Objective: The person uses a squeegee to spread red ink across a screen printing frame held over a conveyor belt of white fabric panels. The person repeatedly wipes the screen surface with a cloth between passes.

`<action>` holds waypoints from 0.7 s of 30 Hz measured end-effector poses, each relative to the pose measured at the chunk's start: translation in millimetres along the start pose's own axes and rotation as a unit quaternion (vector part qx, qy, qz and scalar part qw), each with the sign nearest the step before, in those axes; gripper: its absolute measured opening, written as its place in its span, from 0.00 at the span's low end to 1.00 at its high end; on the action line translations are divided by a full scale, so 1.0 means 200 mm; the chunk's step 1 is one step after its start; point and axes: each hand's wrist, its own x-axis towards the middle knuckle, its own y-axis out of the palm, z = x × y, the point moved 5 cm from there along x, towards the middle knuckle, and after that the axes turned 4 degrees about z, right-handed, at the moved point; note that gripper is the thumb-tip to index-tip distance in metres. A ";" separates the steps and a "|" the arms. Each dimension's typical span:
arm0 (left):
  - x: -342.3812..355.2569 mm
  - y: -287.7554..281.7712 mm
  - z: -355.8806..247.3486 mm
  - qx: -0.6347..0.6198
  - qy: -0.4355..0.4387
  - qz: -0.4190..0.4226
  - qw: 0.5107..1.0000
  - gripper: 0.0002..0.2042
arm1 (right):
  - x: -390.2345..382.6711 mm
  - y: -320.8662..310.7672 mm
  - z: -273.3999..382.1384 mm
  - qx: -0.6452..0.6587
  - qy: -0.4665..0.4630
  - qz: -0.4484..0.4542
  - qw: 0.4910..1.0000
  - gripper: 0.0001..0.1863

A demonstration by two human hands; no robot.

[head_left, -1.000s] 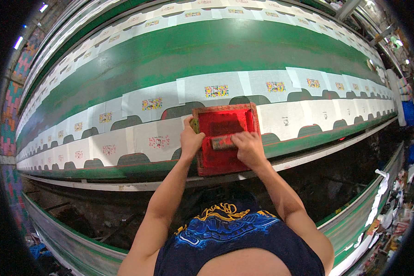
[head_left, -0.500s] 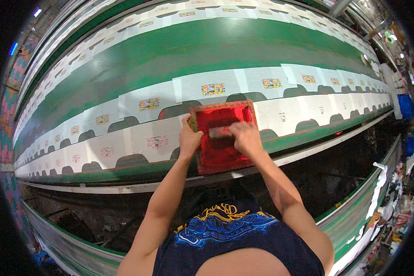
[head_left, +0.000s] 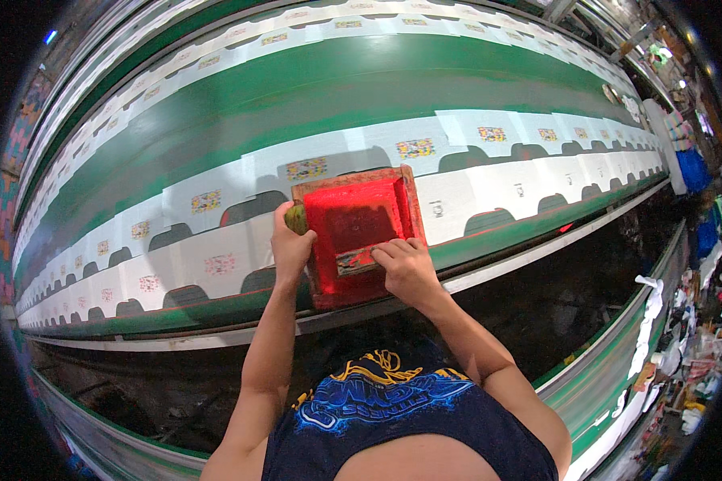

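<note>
A wooden screen-printing frame (head_left: 413,210) with red ink over its mesh lies across the white fabric pieces at the near edge of the green table. My left hand (head_left: 292,250) is closed on the frame's left side, by a greenish lump (head_left: 296,218) fixed there. Inside the frame, my right hand (head_left: 407,268) grips the right end of a squeegee (head_left: 354,261), a worn, ink-stained wooden bar near the frame's close side. The mesh hides the fabric beneath. Left of the frame, a fabric piece (head_left: 217,250) bears a pink-red print; to the right, pieces (head_left: 465,200) carry small dark outlines.
Behind the near row runs another row of pieces with multicoloured prints (head_left: 415,147), then a bare green strip (head_left: 297,88). A pale rail (head_left: 497,276) edges the table. A second green table (head_left: 602,377) stands behind me. Scraps and a blue bag (head_left: 692,170) lie at right.
My right hand has drawn the squeegee from the middle of the frame to its near side. My left hand keeps its hold on the frame. The whole view has shifted somewhat.
</note>
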 end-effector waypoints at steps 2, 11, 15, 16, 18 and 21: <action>-0.01 0.17 -0.08 -0.012 0.009 0.000 1.000 0.35 | -0.06 -0.08 -0.15 -0.006 0.000 0.006 1.000 0.10; -0.04 0.86 -0.23 -0.004 -0.028 0.041 0.999 0.35 | -0.36 -0.28 -0.75 -0.016 0.022 0.027 0.999 0.10; -0.05 0.93 -0.24 0.045 -0.015 0.023 0.999 0.36 | -0.41 -0.28 -0.84 0.005 0.024 0.050 0.998 0.13; -0.05 0.94 -0.22 0.041 -0.018 0.023 0.999 0.36 | -0.41 -0.28 -0.85 0.008 0.022 0.053 0.998 0.13; -0.03 0.95 -0.18 0.034 -0.022 0.024 0.999 0.36 | -0.41 -0.28 -0.85 0.017 0.019 0.052 0.998 0.13; -0.04 0.96 -0.20 0.044 -0.037 0.021 0.998 0.36 | -0.42 -0.29 -0.86 0.028 0.018 0.048 0.998 0.13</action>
